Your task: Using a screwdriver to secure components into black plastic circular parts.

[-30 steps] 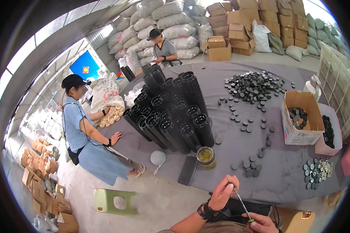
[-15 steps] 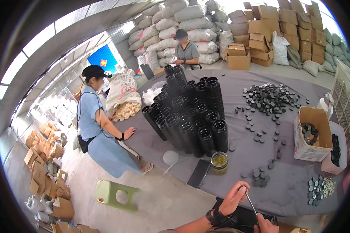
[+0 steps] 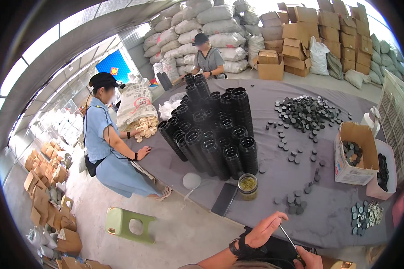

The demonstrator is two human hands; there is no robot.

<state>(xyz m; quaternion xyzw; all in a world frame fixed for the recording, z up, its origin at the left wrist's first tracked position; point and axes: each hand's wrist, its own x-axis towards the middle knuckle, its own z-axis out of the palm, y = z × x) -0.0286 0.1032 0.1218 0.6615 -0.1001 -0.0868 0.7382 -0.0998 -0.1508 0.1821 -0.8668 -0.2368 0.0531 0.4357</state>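
Observation:
My left hand (image 3: pixel 261 232) is at the table's front edge, fingers drawn together; whatever is in them is too small or hidden to make out. My right hand (image 3: pixel 308 259), closed at the lower edge, grips a screwdriver-like tool (image 3: pixel 288 236) with a thin metal shaft. The shaft slants up toward my left fingertips; its handle is mostly covered by the right hand. Just beyond my left hand lie several loose black round discs (image 3: pixel 296 202). A glass jar (image 3: pixel 248 186) with small yellowish pieces and a dark phone (image 3: pixel 224 199) are to their left.
Tall stacks of black rings (image 3: pixel 211 143) fill the table's middle. A heap of black discs (image 3: pixel 306 113), an open carton (image 3: pixel 357 172) and a pink-white bin (image 3: pixel 381 192) are to the right. Two people stand across the table, one by a sack (image 3: pixel 137 105). A green stool (image 3: pixel 121 223) is at left.
My left hand has shifted slightly left and down, its fingers straighter. The person at left has moved a hand onto the pale pieces spilling from the sack. The view has shifted slightly.

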